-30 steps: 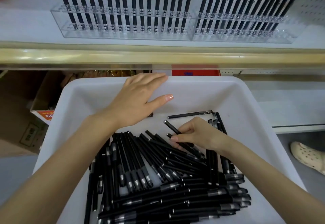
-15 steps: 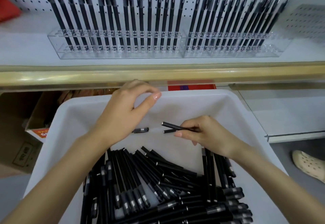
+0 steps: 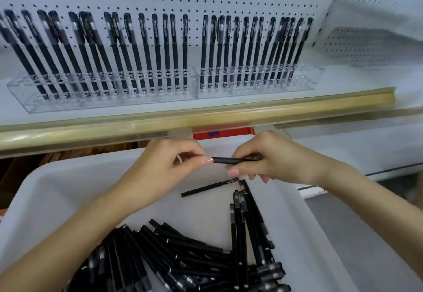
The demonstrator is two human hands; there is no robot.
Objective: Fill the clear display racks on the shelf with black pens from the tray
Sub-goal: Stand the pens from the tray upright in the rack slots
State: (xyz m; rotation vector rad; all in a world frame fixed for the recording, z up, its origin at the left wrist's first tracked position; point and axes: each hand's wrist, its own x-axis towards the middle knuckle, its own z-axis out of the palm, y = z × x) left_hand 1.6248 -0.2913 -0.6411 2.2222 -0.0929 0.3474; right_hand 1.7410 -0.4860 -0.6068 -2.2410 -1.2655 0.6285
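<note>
A slim black pen lies level, long axis running left to right, above the far end of the white plastic tray. The left hand pinches its left tip between thumb and forefinger. The right hand curls its fingers round the right end, hiding it. A loose black pen lies slantwise on the tray floor below.

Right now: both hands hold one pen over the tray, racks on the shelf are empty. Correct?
No. The racks are not empty: the head view shows them nearly full of upright pens. The rest stands: the left hand and right hand hold one pen over the tray.
</note>
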